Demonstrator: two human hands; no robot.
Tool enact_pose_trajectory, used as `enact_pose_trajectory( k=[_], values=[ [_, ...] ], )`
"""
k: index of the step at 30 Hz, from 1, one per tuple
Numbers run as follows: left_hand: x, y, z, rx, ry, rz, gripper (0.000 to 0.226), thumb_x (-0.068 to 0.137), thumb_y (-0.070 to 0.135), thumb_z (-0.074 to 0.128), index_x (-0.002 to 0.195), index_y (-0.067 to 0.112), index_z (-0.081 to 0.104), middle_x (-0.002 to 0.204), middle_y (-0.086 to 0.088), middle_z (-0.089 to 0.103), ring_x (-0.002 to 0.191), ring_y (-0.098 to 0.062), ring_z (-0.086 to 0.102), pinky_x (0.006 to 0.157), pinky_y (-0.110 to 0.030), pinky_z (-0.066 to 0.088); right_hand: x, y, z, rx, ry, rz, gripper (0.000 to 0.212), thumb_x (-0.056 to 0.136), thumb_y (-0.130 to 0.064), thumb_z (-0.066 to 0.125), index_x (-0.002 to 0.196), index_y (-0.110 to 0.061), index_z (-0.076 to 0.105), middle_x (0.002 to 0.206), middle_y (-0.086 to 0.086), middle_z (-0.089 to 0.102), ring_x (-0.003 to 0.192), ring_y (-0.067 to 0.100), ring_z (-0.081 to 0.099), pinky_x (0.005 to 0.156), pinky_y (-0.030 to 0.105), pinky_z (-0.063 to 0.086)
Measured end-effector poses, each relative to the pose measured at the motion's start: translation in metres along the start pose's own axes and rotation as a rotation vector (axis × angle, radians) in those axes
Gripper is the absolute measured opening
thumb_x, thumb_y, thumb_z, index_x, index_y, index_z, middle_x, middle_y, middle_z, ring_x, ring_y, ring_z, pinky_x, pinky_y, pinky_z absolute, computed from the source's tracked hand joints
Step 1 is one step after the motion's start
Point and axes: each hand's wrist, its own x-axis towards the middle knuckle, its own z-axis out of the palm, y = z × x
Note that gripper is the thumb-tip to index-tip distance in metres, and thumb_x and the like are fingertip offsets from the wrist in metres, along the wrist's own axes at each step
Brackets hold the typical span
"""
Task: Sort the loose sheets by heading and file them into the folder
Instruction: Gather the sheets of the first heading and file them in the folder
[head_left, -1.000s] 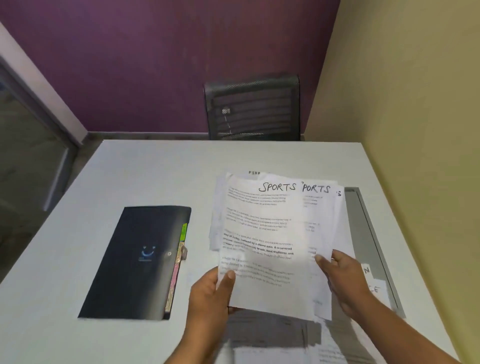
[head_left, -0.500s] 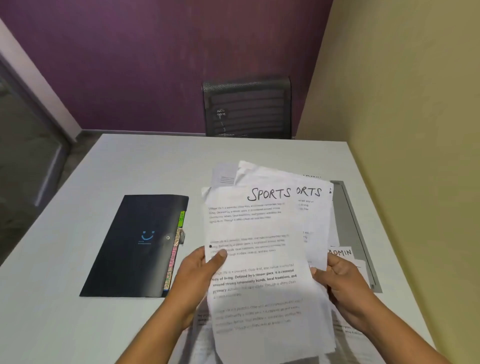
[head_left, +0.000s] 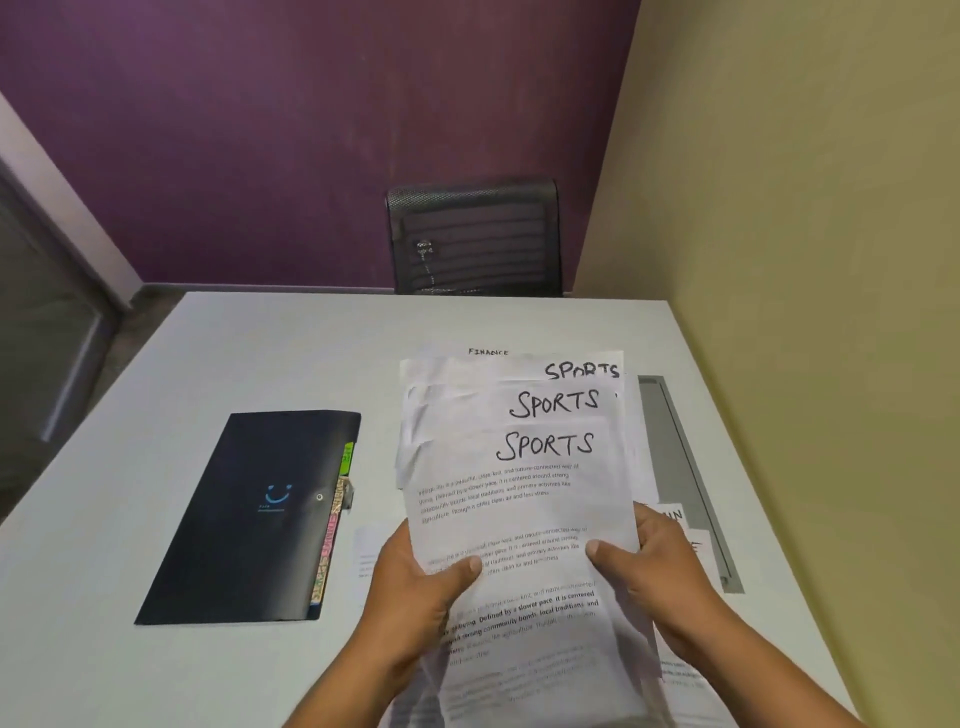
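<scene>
Hands (head_left: 540, 587) grip thin, flat, rectangular SPORTS sheets (head_left: 524, 519), fanned.

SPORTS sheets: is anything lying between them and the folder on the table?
Nothing visible. Both hands, left hand and right hand, hold the SPORTS sheets, and bare table lies between them and the closed folder.

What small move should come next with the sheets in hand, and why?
Probably square the three SPORTS sheets into one stack: both the left hand and right hand grip them, but their headings sit staggered, and the folder lies shut.
</scene>
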Motion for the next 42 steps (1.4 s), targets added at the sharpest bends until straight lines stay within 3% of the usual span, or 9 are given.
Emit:
enact_pose_trajectory(
  k=[6, 11, 15, 17, 20, 22, 29, 37, 42],
  values=[
    [-0.001, 0.004, 0.013, -0.069, 0.049, 0.029, 0.019, 0.094, 0.031, 0.06, 0.105, 0.02, 0.071, 0.096, 0.003, 0.078, 0.088, -0.015, 0.075, 0.067, -0.024, 0.057, -0.001, -0.004, 0.006, 0.048, 0.031, -0.052, 0.014, 0.095, -0.009, 0.06, 0.101, -0.012, 0.073, 0.089, -0.002, 0.08, 0.078, 0.012, 0.076, 0.057, 0.016, 0.055],
    [0.001, 0.013, 0.012, -0.117, 0.072, 0.11, 0.017, 0.089, 0.009, 0.067, 0.104, 0.014, 0.07, 0.096, -0.004, 0.078, 0.087, -0.018, 0.075, 0.064, -0.022, 0.058, 0.0, -0.004, 0.0, 0.006, 0.041, -0.048, 0.018, 0.094, -0.002, 0.061, 0.104, -0.011, 0.073, 0.09, -0.003, 0.08, 0.078, 0.011, 0.076, 0.058, 0.016, 0.055],
    [0.016, 0.034, 0.004, -0.178, 0.16, 0.253, 0.024, 0.086, 0.013, 0.067, 0.11, 0.008, 0.068, 0.098, -0.006, 0.077, 0.089, -0.019, 0.072, 0.074, -0.023, 0.058, 0.001, -0.001, -0.008, -0.017, 0.086, -0.06, 0.015, 0.092, -0.005, 0.065, 0.103, -0.012, 0.074, 0.09, 0.002, 0.08, 0.084, 0.022, 0.077, 0.067, 0.029, 0.059],
    [0.022, 0.043, -0.001, -0.093, 0.227, 0.31, 0.013, 0.09, 0.017, 0.066, 0.096, 0.008, 0.073, 0.085, -0.003, 0.077, 0.08, -0.016, 0.069, 0.071, -0.023, 0.057, 0.002, -0.001, -0.009, -0.007, 0.094, -0.051, 0.016, 0.091, -0.005, 0.065, 0.104, -0.011, 0.074, 0.091, 0.004, 0.08, 0.085, 0.023, 0.076, 0.073, 0.036, 0.059],
    [0.022, 0.056, 0.0, -0.055, 0.25, 0.358, 0.032, 0.091, 0.03, 0.064, 0.073, 0.003, 0.068, 0.062, -0.001, 0.063, 0.061, -0.014, 0.053, 0.063, -0.03, 0.049, 0.002, 0.0, -0.01, -0.03, 0.085, -0.05, 0.018, 0.091, -0.006, 0.066, 0.105, -0.014, 0.074, 0.094, 0.003, 0.08, 0.087, 0.024, 0.076, 0.082, 0.044, 0.059],
    [0.022, 0.062, 0.001, -0.044, 0.266, 0.38, 0.032, 0.091, 0.031, 0.064, 0.07, 0.006, 0.067, 0.055, 0.007, 0.055, 0.055, -0.006, 0.045, 0.058, -0.021, 0.043, 0.002, 0.0, -0.011, -0.053, 0.081, -0.059, 0.018, 0.092, -0.007, 0.066, 0.105, -0.016, 0.074, 0.093, 0.001, 0.08, 0.087, 0.022, 0.076, 0.082, 0.043, 0.058],
    [0.029, 0.072, -0.003, -0.08, 0.309, 0.355, 0.013, 0.085, 0.007, 0.072, 0.098, 0.008, 0.07, 0.077, -0.002, 0.071, 0.059, 0.001, 0.062, 0.061, -0.015, 0.054, 0.001, 0.001, -0.015, -0.095, 0.048, -0.082, 0.019, 0.092, -0.007, 0.065, 0.106, -0.017, 0.074, 0.097, -0.001, 0.079, 0.09, 0.02, 0.076, 0.083, 0.042, 0.057],
    [0.027, 0.076, 0.001, -0.313, 0.39, 0.419, 0.015, 0.093, 0.005, 0.062, 0.092, 0.017, 0.07, 0.076, 0.011, 0.076, 0.073, -0.001, 0.069, 0.07, -0.015, 0.056, 0.003, 0.005, -0.015, -0.146, 0.023, -0.079, 0.017, 0.095, -0.01, 0.062, 0.104, -0.017, 0.076, 0.093, -0.002, 0.08, 0.088, 0.018, 0.076, 0.08, 0.036, 0.057],
    [0.03, 0.072, 0.003, -0.419, 0.443, 0.388, 0.013, 0.094, 0.009, 0.062, 0.089, 0.019, 0.07, 0.079, 0.009, 0.076, 0.077, -0.007, 0.07, 0.079, -0.026, 0.058, 0.002, 0.01, -0.012, -0.175, 0.041, -0.109, 0.014, 0.094, -0.016, 0.064, 0.092, -0.013, 0.078, 0.086, -0.002, 0.08, 0.082, 0.017, 0.076, 0.076, 0.035, 0.056]
  ],
)
